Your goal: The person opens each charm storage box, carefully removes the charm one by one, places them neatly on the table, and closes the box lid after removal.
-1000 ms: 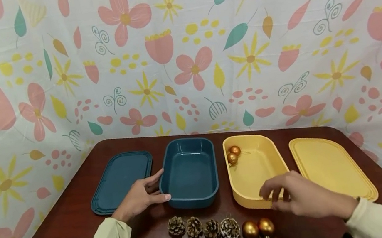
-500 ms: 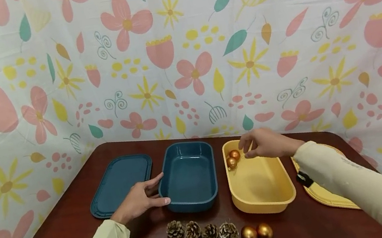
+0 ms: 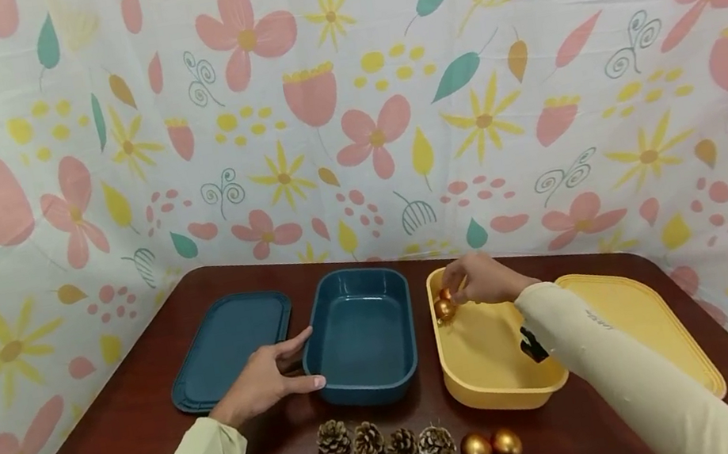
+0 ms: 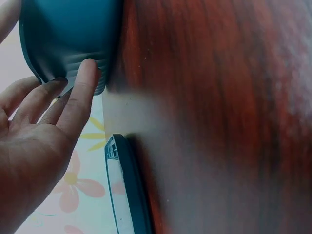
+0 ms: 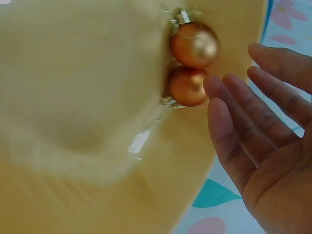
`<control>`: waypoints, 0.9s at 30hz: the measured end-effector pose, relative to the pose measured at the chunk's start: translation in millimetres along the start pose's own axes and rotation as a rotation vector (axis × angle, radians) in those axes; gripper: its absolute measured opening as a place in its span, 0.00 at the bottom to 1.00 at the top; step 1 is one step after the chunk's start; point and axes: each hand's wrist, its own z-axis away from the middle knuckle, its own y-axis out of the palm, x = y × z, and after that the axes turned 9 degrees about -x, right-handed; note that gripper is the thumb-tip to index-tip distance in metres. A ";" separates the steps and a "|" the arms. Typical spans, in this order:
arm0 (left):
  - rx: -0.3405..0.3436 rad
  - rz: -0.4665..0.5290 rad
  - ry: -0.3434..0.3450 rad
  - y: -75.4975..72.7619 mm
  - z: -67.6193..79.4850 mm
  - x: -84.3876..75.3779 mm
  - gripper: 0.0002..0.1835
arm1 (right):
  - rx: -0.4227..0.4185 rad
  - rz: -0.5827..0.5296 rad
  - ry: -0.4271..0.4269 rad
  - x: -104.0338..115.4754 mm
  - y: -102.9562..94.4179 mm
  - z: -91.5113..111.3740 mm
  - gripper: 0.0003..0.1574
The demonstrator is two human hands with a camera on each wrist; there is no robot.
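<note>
In the head view my left hand [image 3: 263,380] rests against the left side of the blue container [image 3: 365,387], thumb near its front corner. Its fingers [image 4: 80,97] lie extended along the outer wall in the left wrist view. My right hand [image 3: 484,279] reaches over the back left of the yellow container [image 3: 501,397]. Inside that container sit two gold baubles, one [image 5: 195,44] beside the other [image 5: 189,87]. The right fingertips [image 5: 213,87] come right up to the baubles, with nothing gripped. In the head view this hand partly hides the farther bauble.
Several pinecones [image 3: 401,448] line up in front of the containers, with two more gold baubles [image 3: 491,448] at their right end. A blue lid [image 3: 233,349] lies at the left. The yellow lid [image 3: 641,325] lies at the right, partly behind my sleeve. Patterned cloth [image 3: 343,102] hangs behind the table.
My right hand has moved from the front of the yellow container to its back left, down to the baubles. The left hand stays at the blue container.
</note>
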 end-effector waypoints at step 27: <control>-0.030 -0.045 0.003 0.0 2.2 1.5 0.48 | 0.040 0.152 -0.060 1.2 31.5 -7.9 0.09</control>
